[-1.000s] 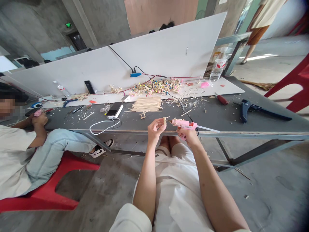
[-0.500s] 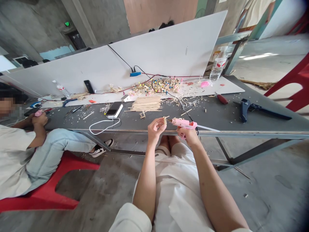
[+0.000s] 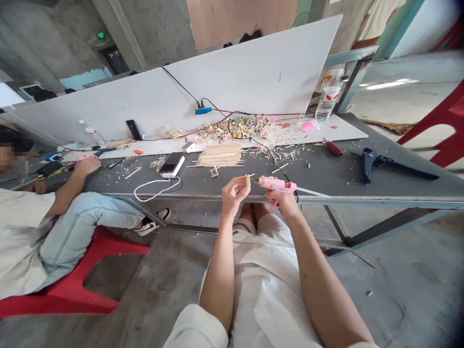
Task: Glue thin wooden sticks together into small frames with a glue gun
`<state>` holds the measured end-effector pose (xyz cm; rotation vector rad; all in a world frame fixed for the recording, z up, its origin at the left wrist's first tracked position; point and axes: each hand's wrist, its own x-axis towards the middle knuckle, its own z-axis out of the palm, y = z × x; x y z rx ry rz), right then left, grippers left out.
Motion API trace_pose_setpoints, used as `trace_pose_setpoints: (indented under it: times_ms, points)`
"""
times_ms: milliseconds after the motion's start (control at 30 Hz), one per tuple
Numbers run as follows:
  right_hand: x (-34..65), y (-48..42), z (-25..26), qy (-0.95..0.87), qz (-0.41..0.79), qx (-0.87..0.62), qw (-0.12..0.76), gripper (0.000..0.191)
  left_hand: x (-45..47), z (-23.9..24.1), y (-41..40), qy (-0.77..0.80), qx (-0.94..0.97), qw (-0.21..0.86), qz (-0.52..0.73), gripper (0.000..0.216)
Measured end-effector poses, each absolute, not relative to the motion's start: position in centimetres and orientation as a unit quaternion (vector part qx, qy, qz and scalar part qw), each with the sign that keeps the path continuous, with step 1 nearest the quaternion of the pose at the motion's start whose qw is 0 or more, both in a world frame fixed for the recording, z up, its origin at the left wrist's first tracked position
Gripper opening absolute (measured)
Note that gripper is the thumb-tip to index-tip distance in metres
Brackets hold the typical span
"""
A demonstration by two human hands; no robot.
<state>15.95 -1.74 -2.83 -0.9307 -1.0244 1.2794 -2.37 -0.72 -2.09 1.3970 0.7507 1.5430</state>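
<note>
My left hand (image 3: 234, 194) pinches a small wooden stick piece (image 3: 248, 181) just in front of the table's near edge. My right hand (image 3: 282, 200) grips a pink glue gun (image 3: 276, 184) whose nozzle points left, almost touching the stick piece. Its glue stick juts out to the right. On the grey table (image 3: 326, 179) beyond lie a neat bundle of wooden sticks (image 3: 220, 156) and a small stick frame (image 3: 214, 171).
A heap of sticks with coloured heads (image 3: 237, 128) lies by the white board. A phone on a white power bank (image 3: 172, 165), a blue glue gun (image 3: 369, 162), a red-handled tool (image 3: 333, 148) and a water bottle (image 3: 328, 99) stand around. A seated person (image 3: 43, 227) works at the left.
My hands have stayed in place. The person at the left has stretched a hand out onto the table, away from where it was held up.
</note>
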Motion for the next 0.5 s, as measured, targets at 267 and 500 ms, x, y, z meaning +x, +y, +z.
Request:
trace_pose_setpoints:
  times_ms: [267,500]
  points:
    - [15.98,-1.62,-3.06,-0.440,0.544,-0.417,0.580,0.019,-2.35,-2.20,-0.72,0.293,0.564,0.456,0.623,0.043]
    - [16.03,-1.58,-3.12,-0.439,0.543,-0.420,0.580,0.021,-2.41,-2.30,-0.57,0.283,0.567,0.451,0.628,0.043]
